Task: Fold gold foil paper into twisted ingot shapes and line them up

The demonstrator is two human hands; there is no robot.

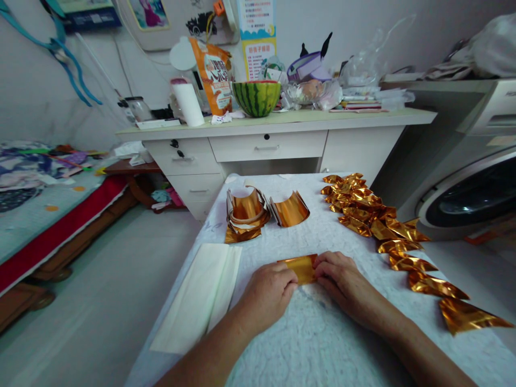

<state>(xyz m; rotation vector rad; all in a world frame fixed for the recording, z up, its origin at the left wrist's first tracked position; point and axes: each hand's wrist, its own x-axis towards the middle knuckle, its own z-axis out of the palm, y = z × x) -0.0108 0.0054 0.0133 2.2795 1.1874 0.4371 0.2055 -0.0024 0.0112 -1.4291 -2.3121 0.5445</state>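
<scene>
Between my two hands a small sheet of gold foil paper lies on the cloth-covered table. My left hand is closed on its left edge, with the fingers curled. At the opposite edge, my right hand grips the foil with bent fingers. Beyond them stand a curled stack of gold foil sheets and a second curved stack. Along the right side runs a row of folded gold foil pieces, shiny and pointed. Pale paper sheets lie left of my left hand.
Behind the table is a white desk bearing half a watermelon, an orange pouch, a white roll and plastic bags. A washing machine stands at the right, a bed at the left.
</scene>
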